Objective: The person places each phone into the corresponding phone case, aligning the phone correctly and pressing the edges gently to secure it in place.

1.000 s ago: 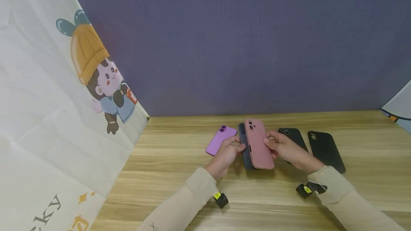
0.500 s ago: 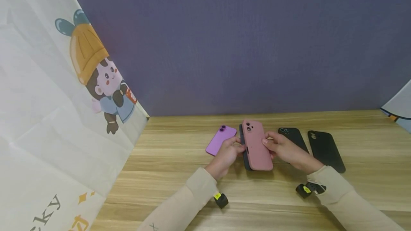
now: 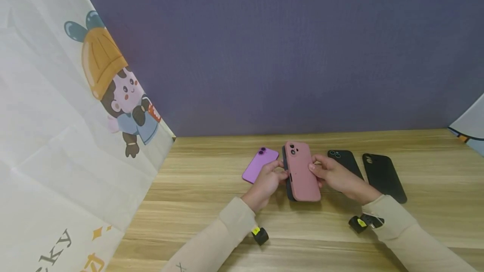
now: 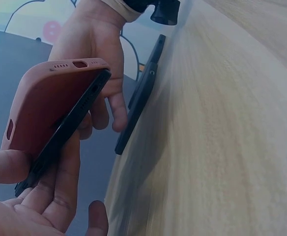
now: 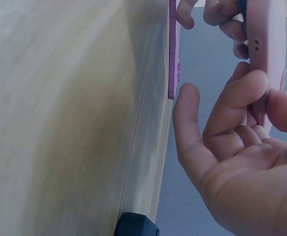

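Above the table, my left hand (image 3: pixel 264 181) pinches a dark phone (image 3: pixel 290 190) between thumb and fingers by its left edge. My right hand (image 3: pixel 334 175) grips the right side of a pink phone case (image 3: pixel 302 175), its thumb on the back. The case covers most of the phone in the head view, leaving a dark strip along the left. Seen from the left wrist, the phone (image 4: pixel 65 132) meets the case (image 4: pixel 28 96) along one long side, while a wedge-shaped gap shows at the other. The left thumb lies at that gap.
A purple phone (image 3: pixel 259 166) lies on the wooden table (image 3: pixel 204 205) beside my left hand. Behind my right hand lies a black phone (image 3: pixel 345 163) with two camera rings, and right of it a black phone case (image 3: pixel 383 177). A dark blue panel (image 3: pixel 302 53) stands at the back.
The pink case has shifted slightly left and down over the dark phone, so less of the phone shows. Both hands have kept their grips.
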A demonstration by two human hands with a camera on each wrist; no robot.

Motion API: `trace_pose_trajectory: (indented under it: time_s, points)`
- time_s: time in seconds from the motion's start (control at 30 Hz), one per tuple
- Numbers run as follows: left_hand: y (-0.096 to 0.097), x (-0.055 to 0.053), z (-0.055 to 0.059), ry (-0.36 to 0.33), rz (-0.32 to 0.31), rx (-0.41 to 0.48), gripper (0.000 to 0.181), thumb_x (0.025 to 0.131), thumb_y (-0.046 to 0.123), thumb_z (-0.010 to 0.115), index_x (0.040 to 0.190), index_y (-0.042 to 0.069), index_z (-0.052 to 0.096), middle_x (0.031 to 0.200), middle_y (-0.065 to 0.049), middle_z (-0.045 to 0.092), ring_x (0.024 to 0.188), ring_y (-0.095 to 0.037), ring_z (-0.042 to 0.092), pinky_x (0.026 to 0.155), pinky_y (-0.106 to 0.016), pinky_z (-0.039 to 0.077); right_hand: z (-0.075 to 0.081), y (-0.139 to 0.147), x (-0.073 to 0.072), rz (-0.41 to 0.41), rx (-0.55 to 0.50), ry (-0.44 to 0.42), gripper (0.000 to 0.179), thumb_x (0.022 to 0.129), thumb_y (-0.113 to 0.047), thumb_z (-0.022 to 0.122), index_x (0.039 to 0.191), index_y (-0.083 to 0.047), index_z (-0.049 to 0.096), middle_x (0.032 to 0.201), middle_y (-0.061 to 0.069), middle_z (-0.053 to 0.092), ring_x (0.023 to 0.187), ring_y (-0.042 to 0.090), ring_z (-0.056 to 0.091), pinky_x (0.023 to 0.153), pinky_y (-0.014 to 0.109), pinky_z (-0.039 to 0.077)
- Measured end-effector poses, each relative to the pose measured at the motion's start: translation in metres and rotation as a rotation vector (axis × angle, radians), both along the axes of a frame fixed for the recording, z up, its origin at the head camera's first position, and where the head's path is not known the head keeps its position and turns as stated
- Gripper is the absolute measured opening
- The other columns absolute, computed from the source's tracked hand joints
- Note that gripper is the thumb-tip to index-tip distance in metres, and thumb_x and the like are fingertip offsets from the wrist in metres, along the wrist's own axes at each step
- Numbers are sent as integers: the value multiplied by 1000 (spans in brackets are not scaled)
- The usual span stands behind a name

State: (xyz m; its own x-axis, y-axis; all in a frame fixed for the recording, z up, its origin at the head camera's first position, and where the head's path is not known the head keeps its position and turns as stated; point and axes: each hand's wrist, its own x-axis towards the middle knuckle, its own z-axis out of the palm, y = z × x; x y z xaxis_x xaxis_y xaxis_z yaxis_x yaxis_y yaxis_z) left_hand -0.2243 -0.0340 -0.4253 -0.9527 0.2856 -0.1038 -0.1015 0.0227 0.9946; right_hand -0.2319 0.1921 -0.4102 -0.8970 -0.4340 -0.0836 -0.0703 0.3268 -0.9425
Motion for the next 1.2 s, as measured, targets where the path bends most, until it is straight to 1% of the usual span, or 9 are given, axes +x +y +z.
trace_pose_trajectory:
  time_s: [0.17, 0.27, 0.4, 0.5, 0.63, 0.73, 0.87, 0.97, 1.2]
  points:
    - [0, 0, 0, 3, 3, -2, 16, 95, 0, 54, 108, 5, 60, 100, -14, 77, 76, -11, 67, 94, -33, 52, 0, 0, 0, 9, 3, 0, 21, 111, -19, 43, 115, 1, 44, 78, 2, 48, 67, 14, 51, 63, 30, 49]
    - [0, 1, 0, 4, 16, 3, 15, 94, -1, 55, 107, 4, 60, 101, -16, 77, 76, -12, 66, 94, -36, 53, 0, 1, 0, 14, 12, 7, 21, 111, -20, 42, 115, 1, 45, 79, 2, 48, 67, 14, 52, 63, 31, 49]
    - [1, 0, 0, 2, 30, 4, 15, 94, -2, 55, 107, 3, 60, 99, -17, 76, 74, -13, 65, 94, -40, 54, -2, 2, -1, 22, 11, 3, 25, 111, -23, 43, 118, 1, 45, 79, 3, 53, 65, 14, 54, 61, 32, 51]
    - [1, 0, 1, 1, 31, 0, 15, 94, -2, 55, 106, 3, 60, 97, -14, 76, 73, -12, 65, 94, -40, 54, -4, 3, -1, 33, 4, -3, 29, 111, -27, 44, 120, 1, 45, 73, 3, 56, 59, 13, 55, 57, 34, 53]
    - [0, 1, 3, -3, 32, -2, 12, 94, -1, 55, 104, 5, 60, 89, -7, 75, 72, -13, 64, 93, -40, 53, -4, 4, -1, 56, -19, -10, 33, 110, -29, 46, 123, 1, 44, 66, 1, 57, 53, 10, 56, 55, 35, 55]
    - [-1, 1, 4, -5, 30, 0, 11, 94, 1, 55, 102, 6, 61, 85, -3, 73, 72, -14, 64, 92, -39, 53, -4, 4, -1, 77, -56, -36, 34, 110, -28, 46, 126, 2, 43, 68, 0, 58, 54, 9, 56, 57, 34, 57]
    - [-1, -1, 3, -2, 22, 7, 11, 95, 0, 54, 103, 6, 60, 88, -7, 74, 72, -15, 65, 90, -35, 53, -4, 4, -1, 100, -92, -67, 33, 110, -24, 45, 129, 2, 40, 70, 0, 59, 55, 8, 57, 60, 33, 59]
    - [-1, -1, 2, 3, 17, 10, 11, 95, 0, 54, 103, 5, 59, 91, -10, 75, 73, -15, 65, 88, -34, 53, -4, 4, -1, 108, -100, -74, 32, 111, -21, 45, 131, 2, 40, 71, 0, 60, 55, 8, 58, 61, 33, 60]
    - [-1, -1, 2, 9, 18, 22, 12, 94, -2, 54, 103, 4, 59, 94, -11, 75, 74, -13, 65, 85, -30, 54, -3, 5, -2, 116, -103, -70, 31, 111, -18, 44, 132, 4, 39, 78, 2, 66, 55, 9, 59, 61, 33, 60]
